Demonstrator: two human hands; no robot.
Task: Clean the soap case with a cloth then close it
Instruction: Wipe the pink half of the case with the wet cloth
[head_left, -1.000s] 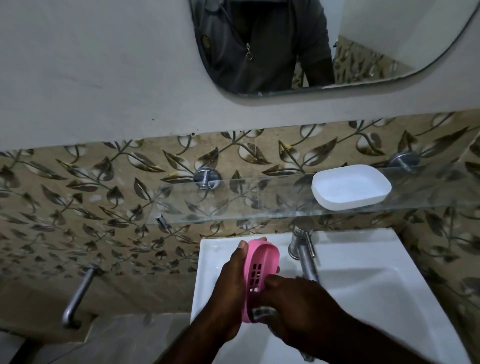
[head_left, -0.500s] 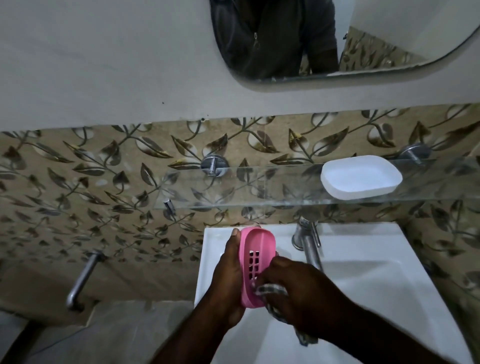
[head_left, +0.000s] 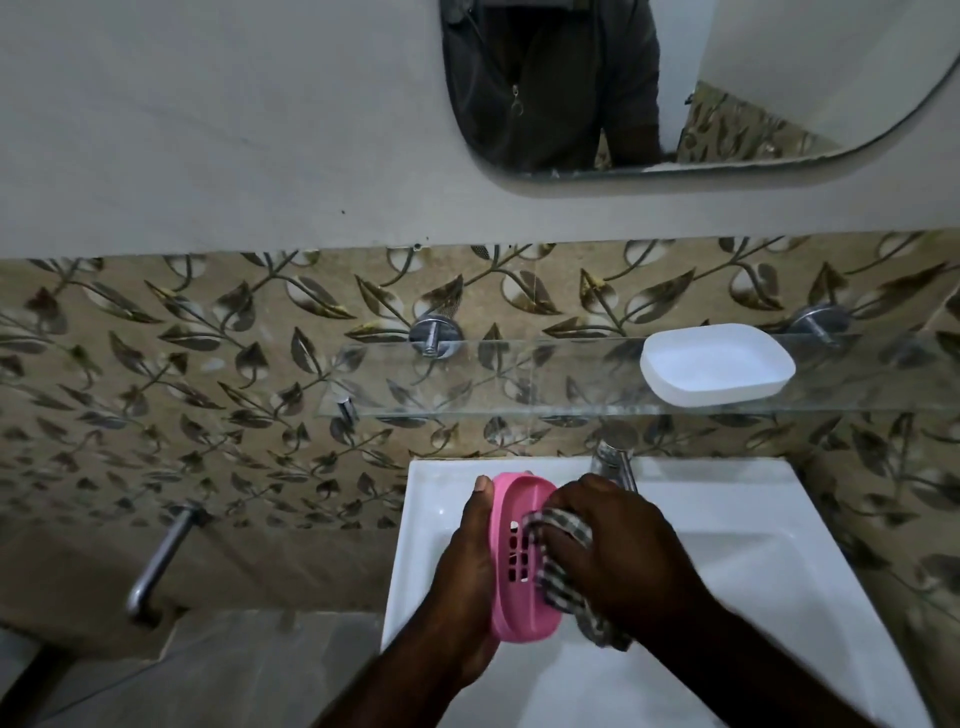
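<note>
Soap case (head_left: 523, 564), pink, slotted drain holes in its floor, held on edge above the white sink (head_left: 769, 582), open side facing 3 o'clock. Left hand (head_left: 465, 569) grips it from the 9 o'clock side, with the thumb tip up by the top rim and the palm behind the case; the other fingers are hidden. Right hand (head_left: 626, 553) comes in from 3 o'clock, fingers curled round a checked cloth (head_left: 563, 574) and pushing it into the case's inside, next to the slots. A loose end of the cloth hangs out under the right hand at about 5 o'clock of the case. White lid (head_left: 717, 371) sits hollow side up on the glass shelf (head_left: 519, 387), at 2 o'clock from the case and well apart from it. Tap (head_left: 615, 462) is on the sink's back edge, just above the right hand's knuckles at 12 o'clock. Leaf-pattern tiles (head_left: 208, 364) cover the wall behind the shelf. Metal pipe (head_left: 161, 556) sticks out of the wall at 9 o'clock of the sink. Mirror (head_left: 779, 78) is at the top, 1 o'clock, with a dark zipped jacket reflected in it.
</note>
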